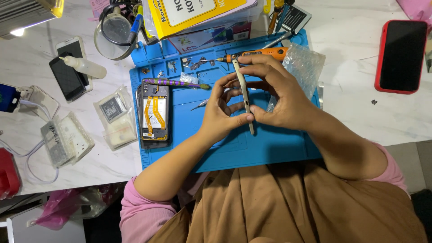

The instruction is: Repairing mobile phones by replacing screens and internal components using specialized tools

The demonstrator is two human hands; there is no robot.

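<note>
The person wears pink sleeves pushed up to the elbows, leaving both forearms bare. The left hand (222, 114) and right hand (281, 94) carry no rings or gloves. Brown cloth drapes over the lap.

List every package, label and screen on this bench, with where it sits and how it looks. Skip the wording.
Yellow box: top centre, flat, white label panel.
Printed carton: under the yellow box, white with colour graphics.
Red-cased phone: far right, dark screen up.
Two stacked phones: upper left, one white, one black, screens dark.
Clear pouches: left of the blue mat, holding small parts.
Bubble bag: behind the right hand.
</note>
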